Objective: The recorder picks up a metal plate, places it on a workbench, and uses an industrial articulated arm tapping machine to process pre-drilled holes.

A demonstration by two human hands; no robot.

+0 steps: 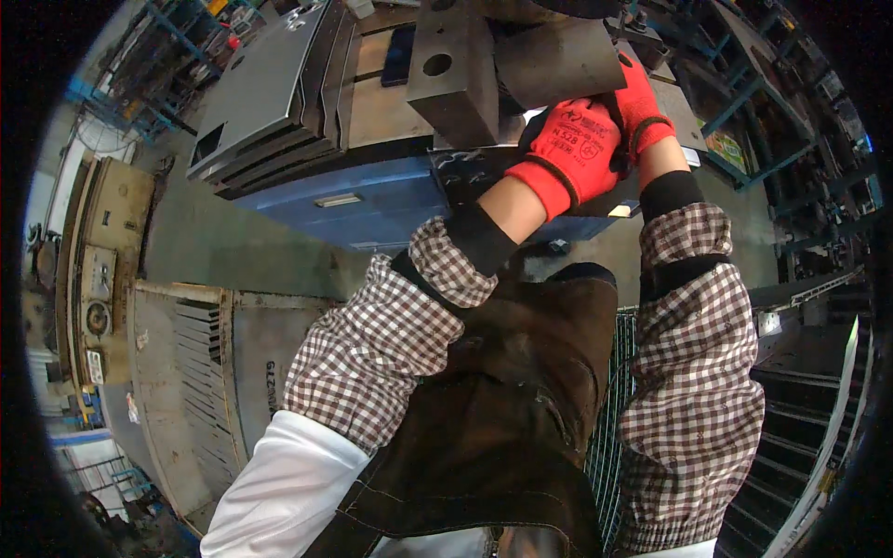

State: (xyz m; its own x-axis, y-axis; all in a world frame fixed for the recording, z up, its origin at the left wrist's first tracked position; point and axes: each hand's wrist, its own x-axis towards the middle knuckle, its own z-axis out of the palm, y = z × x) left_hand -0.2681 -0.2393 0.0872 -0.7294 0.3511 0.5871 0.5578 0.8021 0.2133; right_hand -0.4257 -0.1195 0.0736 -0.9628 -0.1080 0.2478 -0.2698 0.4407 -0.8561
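My left hand (572,153), in a red work glove with a dark palm side, is closed just below a dark grey metal cylinder-like part (558,67). Close beside it is my right hand (642,104), gloved the same way, its fingers bent in toward the right end of that part. Whatever lies between the two hands is hidden by the gloves. Left of the curved part stands a heavy steel block (453,79) with a round hole in its face. Both hands are at the near side of this metalwork, above the front of a blue cabinet bench (372,206).
Thin grey sheet-metal panels (256,79) lie stacked on the bench's left, next to a dark flat object (398,56). A worn metal cabinet with slots (181,363) stands at left. Wire racking (800,418) is near my right side; blue-green shelving (753,121) stands at far right.
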